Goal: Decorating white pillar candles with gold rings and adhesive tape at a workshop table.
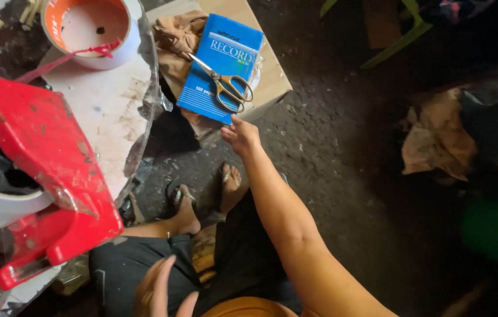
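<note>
Your right hand (240,136) reaches out, fingers loosely curled, touching the edge of the blue book (220,68) on the cardboard box (272,76) | left hand (158,290) open, empty, by your lap | gold-handled scissors (225,85) lie closed on the book.

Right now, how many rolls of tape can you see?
2: an orange-cored tape roll on the table top, and a white one inside the red dispenser. Others may be hidden.

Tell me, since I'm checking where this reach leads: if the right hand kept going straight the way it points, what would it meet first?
Most likely the blue book: the right hand is stretched toward its near edge, fingertips almost there. The scissors lie on the cover just beyond. Whether the fingers already touch the book cannot be told.
</note>
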